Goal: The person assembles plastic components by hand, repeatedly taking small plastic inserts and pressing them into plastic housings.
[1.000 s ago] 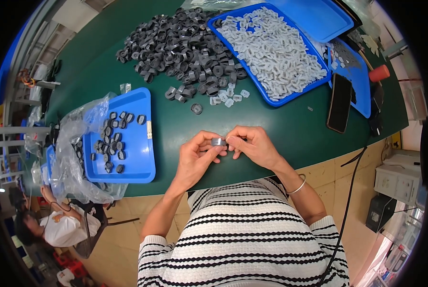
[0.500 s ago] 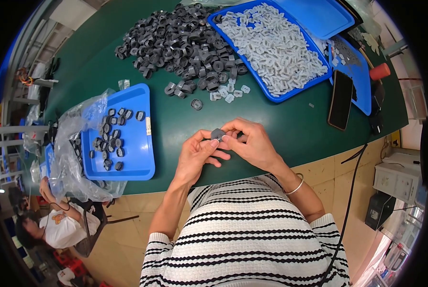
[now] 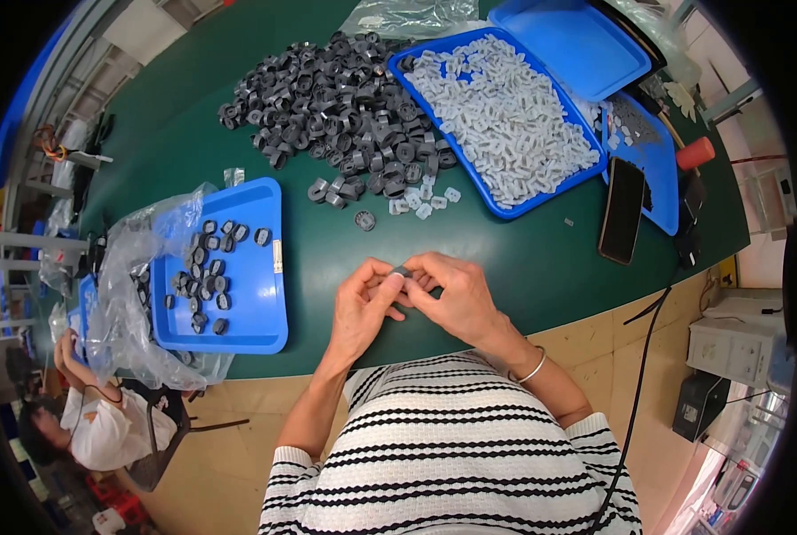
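Close to the table's near edge, my left hand (image 3: 361,308) and my right hand (image 3: 459,296) meet with a small dark grey plastic part (image 3: 401,271) pinched between them. Fingertips of both hands cover most of the part, so its face is largely hidden. A single loose grey round part (image 3: 365,220) lies just beyond my hands. Behind it sits a small cluster of translucent white plastic pieces (image 3: 424,202), beside a large heap of dark grey ring-like parts (image 3: 336,107).
A blue tray (image 3: 251,312) at left holds several grey parts, with a clear plastic bag (image 3: 131,303) beside it. Another blue tray (image 3: 505,212), full of white pieces, stands at the far right. A phone (image 3: 621,214) lies near it. Another person (image 3: 118,423) sits at lower left.
My fingers have closed further over the grey part, so less of it shows. The whole scene sits slightly lower in the picture as the view has shifted.
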`<state>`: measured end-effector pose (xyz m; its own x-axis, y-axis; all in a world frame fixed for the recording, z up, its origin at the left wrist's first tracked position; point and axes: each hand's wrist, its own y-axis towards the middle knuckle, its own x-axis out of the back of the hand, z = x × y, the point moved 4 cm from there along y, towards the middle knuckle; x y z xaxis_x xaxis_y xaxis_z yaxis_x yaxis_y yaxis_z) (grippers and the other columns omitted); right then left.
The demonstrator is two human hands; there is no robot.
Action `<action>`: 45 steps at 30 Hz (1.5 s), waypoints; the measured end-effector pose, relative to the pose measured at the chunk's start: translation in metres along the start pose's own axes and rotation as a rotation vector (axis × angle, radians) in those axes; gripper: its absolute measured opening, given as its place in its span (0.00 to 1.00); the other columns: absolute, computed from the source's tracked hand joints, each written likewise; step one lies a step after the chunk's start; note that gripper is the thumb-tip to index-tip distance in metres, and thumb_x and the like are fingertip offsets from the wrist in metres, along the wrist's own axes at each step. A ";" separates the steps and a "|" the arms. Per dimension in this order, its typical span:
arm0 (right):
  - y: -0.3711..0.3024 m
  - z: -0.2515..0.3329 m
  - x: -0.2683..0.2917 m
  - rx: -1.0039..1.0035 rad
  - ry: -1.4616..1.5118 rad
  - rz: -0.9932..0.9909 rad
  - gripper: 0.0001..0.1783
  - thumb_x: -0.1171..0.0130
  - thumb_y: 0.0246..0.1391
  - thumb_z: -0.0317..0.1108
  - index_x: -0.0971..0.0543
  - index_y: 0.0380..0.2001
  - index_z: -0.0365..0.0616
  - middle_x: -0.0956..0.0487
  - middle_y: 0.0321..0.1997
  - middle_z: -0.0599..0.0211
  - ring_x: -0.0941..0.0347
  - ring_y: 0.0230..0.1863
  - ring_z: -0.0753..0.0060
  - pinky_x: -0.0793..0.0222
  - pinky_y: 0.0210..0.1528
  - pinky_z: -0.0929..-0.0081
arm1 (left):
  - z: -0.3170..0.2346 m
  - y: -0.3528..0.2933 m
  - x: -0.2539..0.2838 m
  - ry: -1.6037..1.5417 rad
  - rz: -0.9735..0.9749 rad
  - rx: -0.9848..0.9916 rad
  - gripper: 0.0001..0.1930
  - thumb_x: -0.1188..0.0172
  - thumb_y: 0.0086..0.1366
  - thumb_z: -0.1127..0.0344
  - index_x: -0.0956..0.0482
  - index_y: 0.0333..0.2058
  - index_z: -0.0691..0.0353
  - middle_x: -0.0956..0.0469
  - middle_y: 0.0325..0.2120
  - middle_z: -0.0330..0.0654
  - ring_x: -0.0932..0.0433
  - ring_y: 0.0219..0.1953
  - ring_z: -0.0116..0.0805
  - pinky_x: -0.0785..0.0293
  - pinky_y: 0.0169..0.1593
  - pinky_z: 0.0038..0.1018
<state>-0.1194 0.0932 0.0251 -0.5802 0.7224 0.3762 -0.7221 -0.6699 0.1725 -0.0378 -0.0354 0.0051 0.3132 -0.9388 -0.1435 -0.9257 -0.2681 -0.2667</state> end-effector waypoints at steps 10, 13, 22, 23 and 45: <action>0.051 -0.023 0.055 0.248 -0.660 -0.139 0.13 0.49 0.51 0.19 0.25 0.42 0.33 0.24 0.41 0.52 0.24 0.31 0.46 0.27 0.32 0.57 | -0.012 0.042 0.046 0.068 -0.255 -0.208 0.05 0.42 0.63 0.69 0.23 0.36 0.63 0.27 0.25 0.35 0.31 0.23 0.23 0.36 0.23 0.20; 0.065 -0.034 0.048 0.114 -0.873 0.007 0.11 0.50 0.48 0.16 0.27 0.38 0.33 0.27 0.41 0.50 0.25 0.30 0.42 0.27 0.31 0.54 | -0.038 0.047 0.038 0.659 -0.432 -0.470 0.10 0.37 0.59 0.67 0.21 0.40 0.61 0.27 0.23 0.38 0.29 0.22 0.28 0.33 0.26 0.29; 0.050 -0.027 0.050 0.198 -0.664 -0.073 0.05 0.44 0.50 0.21 0.28 0.32 0.34 0.26 0.34 0.51 0.23 0.29 0.51 0.27 0.27 0.59 | -0.031 0.049 0.031 0.993 -0.373 -0.462 0.09 0.37 0.58 0.67 0.24 0.36 0.60 0.26 0.32 0.47 0.23 0.30 0.52 0.29 0.32 0.44; 0.043 -0.025 0.047 0.214 -0.661 -0.062 0.05 0.44 0.50 0.21 0.28 0.32 0.34 0.26 0.34 0.51 0.23 0.29 0.51 0.27 0.27 0.59 | -0.028 0.048 0.031 0.992 -0.393 -0.460 0.09 0.37 0.58 0.67 0.24 0.36 0.60 0.26 0.32 0.47 0.23 0.30 0.52 0.29 0.32 0.44; -0.003 -0.016 0.010 -0.126 0.579 0.335 0.07 0.42 0.57 0.24 0.22 0.39 0.35 0.21 0.38 0.68 0.26 0.34 0.83 0.24 0.33 0.83 | 0.013 -0.008 -0.034 -0.123 -0.511 -0.270 0.10 0.44 0.63 0.74 0.21 0.43 0.65 0.23 0.30 0.37 0.26 0.25 0.19 0.31 0.24 0.16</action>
<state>-0.1286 0.1055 0.0142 -0.8628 0.4786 -0.1631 -0.4866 -0.8735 0.0108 -0.0384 0.0019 0.0002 0.7407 -0.6488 -0.1741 -0.6675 -0.7402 -0.0812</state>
